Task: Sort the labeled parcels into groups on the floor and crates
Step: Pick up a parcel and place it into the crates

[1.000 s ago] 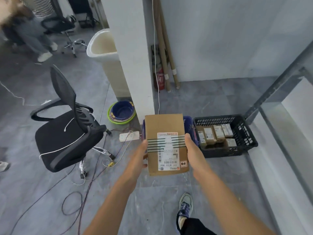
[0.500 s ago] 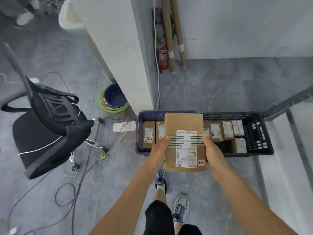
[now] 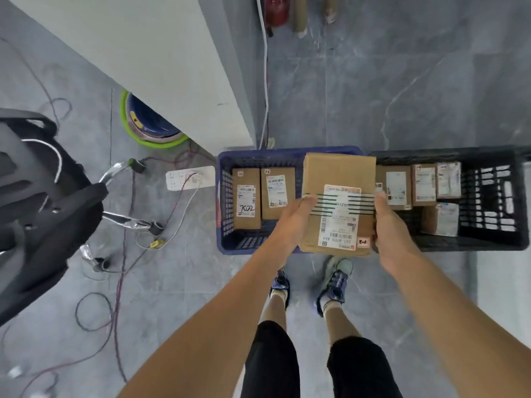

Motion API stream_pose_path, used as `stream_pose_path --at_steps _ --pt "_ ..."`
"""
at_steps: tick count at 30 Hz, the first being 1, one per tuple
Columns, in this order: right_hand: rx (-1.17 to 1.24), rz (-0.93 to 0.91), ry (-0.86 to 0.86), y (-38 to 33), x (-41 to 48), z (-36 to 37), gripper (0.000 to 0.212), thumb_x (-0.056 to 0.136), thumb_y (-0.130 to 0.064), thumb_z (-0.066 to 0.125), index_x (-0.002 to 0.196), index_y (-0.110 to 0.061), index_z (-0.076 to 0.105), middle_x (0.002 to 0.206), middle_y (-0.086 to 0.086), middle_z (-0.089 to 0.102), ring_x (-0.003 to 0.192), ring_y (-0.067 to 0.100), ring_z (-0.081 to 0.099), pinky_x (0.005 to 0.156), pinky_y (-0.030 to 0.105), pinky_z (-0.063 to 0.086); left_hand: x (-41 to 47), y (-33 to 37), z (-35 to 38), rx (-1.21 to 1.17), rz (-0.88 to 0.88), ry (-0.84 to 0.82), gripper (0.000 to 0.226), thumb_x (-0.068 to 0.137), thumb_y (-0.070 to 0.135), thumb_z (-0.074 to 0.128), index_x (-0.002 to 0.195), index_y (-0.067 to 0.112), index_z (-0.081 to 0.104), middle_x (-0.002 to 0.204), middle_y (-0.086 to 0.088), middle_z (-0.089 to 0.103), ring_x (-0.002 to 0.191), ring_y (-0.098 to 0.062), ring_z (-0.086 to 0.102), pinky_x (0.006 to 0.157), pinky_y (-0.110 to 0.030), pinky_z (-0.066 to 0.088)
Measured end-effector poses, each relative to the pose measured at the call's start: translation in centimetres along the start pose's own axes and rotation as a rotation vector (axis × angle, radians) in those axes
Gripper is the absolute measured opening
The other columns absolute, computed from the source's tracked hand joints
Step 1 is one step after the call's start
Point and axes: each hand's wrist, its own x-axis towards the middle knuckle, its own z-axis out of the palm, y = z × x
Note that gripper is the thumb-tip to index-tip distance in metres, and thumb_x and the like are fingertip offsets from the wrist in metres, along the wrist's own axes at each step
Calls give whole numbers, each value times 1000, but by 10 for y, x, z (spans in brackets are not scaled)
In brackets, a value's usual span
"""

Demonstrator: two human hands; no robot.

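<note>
A brown cardboard parcel (image 3: 336,179) with a white shipping label and a small "1-2" tag hangs over the right side of the blue crate (image 3: 222,196). My left hand (image 3: 293,219) grips its left edge and my right hand (image 3: 393,225) grips its right edge. Two upright labeled parcels (image 3: 263,196) stand in the blue crate's left half. The black crate (image 3: 494,196) to the right holds several smaller labeled parcels (image 3: 422,191) in its left half.
A white pillar (image 3: 161,61) rises just behind the blue crate. A black office chair (image 3: 43,202) stands at the left, with a power strip (image 3: 191,178) and loose cables (image 3: 120,268) on the grey floor. Stacked basins (image 3: 149,124) lie beside the pillar. My feet (image 3: 310,282) are close to the crates.
I have stepped up to the crates and looked further down. The parcel, held in both hands, has come over the blue crate's right side.
</note>
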Motion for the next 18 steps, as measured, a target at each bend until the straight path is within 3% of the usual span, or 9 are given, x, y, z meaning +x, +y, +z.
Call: stream_pose_path --at_steps 1,3,5,9,10,13,15,18 --pt "2 12 18 2 20 4 42 108 -57 41 117 -27 69 105 -1 76 93 18 72 75 35 57 19 0 2 21 -27 1 75 89 75 50 150 32 43 151 3 50 134 -22 50 115 -48 37" --pt "2 36 16 8 63 16 48 106 -59 42 132 -26 66 116 2 75 105 24 72 90 43 59 58 -2 3 33 -75 12 96 72 86 49 153 37 38 158 5 43 141 -24 43 118 -52 33" --pt "-1 51 16 20 109 26 55 104 -64 44 139 -27 63 127 3 73 115 27 69 100 48 56 101 -11 7 29 -109 28 102 65 89 47 153 38 38 159 4 42 143 -25 41 119 -53 32" --pt "-60 60 1 45 188 40 56 102 -67 43 138 -28 61 116 0 75 97 19 73 75 35 58 181 -36 13 32 -155 72 106 59 92 46 151 38 43 157 1 46 144 -28 41 118 -56 30" --pt "-77 56 1 50 204 44 55 101 -69 43 135 -29 61 115 -2 74 97 18 72 75 34 56 196 -40 14 27 -164 81 104 63 90 48 152 37 43 158 0 45 144 -28 41 119 -56 31" --pt "-97 65 -20 65 251 50 63 96 -76 44 136 -32 63 127 -4 71 115 22 68 102 43 53 236 -53 20 54 -148 83 103 69 86 49 156 30 38 161 -6 37 144 -32 39 118 -56 32" --pt "-110 48 -36 71 274 55 52 102 -68 41 128 -32 68 119 -4 74 111 22 70 102 42 53 258 -58 21 86 -146 86 105 70 86 48 157 30 35 161 -7 34 143 -33 39 117 -56 32" --pt "-154 22 -44 78 304 65 46 105 -64 37 121 -33 67 108 -9 73 106 18 69 94 38 52 288 -62 22 166 -141 93 85 87 79 42 157 32 35 161 -7 31 141 -37 39 116 -57 32"
